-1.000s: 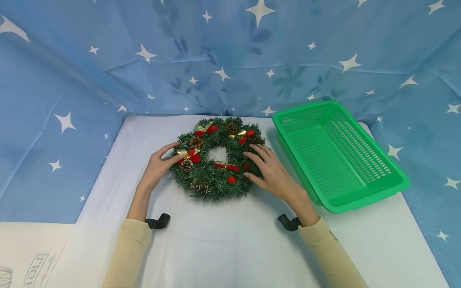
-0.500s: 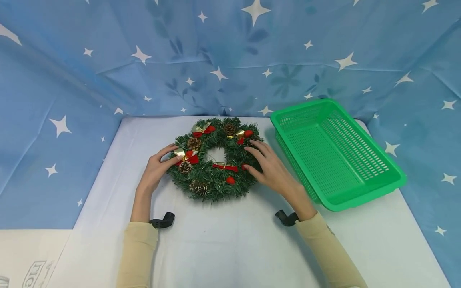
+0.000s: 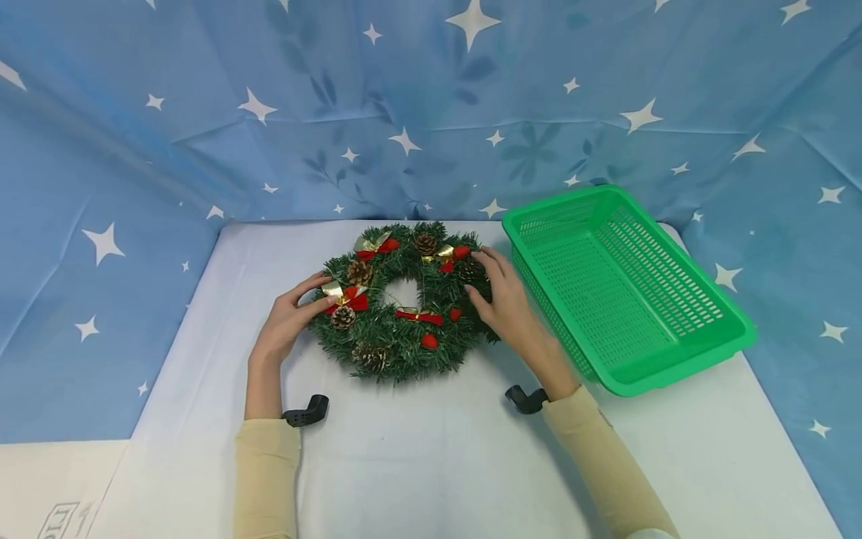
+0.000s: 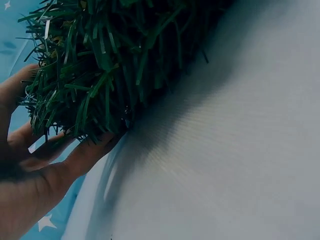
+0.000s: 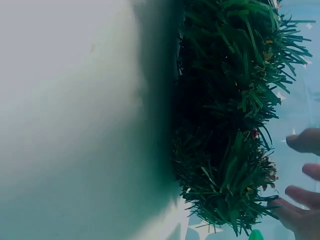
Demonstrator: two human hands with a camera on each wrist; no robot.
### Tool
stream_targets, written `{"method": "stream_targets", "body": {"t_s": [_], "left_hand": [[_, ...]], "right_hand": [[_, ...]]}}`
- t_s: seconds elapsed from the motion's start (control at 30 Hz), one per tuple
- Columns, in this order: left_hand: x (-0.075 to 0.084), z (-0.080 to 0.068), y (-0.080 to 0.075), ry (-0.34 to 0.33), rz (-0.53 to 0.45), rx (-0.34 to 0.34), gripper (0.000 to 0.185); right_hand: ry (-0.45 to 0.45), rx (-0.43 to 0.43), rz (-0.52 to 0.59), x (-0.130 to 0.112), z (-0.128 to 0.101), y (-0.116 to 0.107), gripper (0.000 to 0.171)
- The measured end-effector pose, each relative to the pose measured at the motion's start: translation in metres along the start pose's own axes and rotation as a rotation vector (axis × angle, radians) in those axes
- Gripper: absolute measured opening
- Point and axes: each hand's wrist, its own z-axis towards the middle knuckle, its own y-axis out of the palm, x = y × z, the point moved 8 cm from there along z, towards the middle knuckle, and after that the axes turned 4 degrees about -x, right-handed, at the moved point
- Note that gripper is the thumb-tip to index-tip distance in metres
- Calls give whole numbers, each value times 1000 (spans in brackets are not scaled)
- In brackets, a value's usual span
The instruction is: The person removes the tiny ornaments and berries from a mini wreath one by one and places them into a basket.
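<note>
We've got one green basket [image 3: 626, 292] at the desk's [image 3: 431, 464] right edge, nothing in it that we can see. One wreath [image 3: 404, 299] lies near the far edge, middle of the desk, with four pine cones and a few red bows on it. Our left hand [image 3: 289, 318] grips its left rim, fingers curled round; our right hand [image 3: 505, 296] lies curved over its right rim.
</note>
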Motion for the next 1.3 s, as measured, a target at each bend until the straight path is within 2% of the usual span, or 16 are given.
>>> {"method": "stream_targets", "body": {"t_s": [0.23,0.4,0.57,0.73,1.1,1.3], "left_hand": [[-2,2,-2,-10,9,-18,65],[-1,3,-1,5,6,-29,63],[-1,3,-1,6,-5,-32,63],[0,4,0,12,-10,-33,65],[-2,3,0,3,-6,-34,67],[-2,2,0,10,-5,-38,66]], "right_hand": [[114,55,44,14,9,3,52],[181,46,65,21,10,7,49],[204,22,45,24,12,10,48],[177,19,27,23,12,10,42],[76,89,17,17,8,5,32],[52,109,21,13,10,0,31]]}}
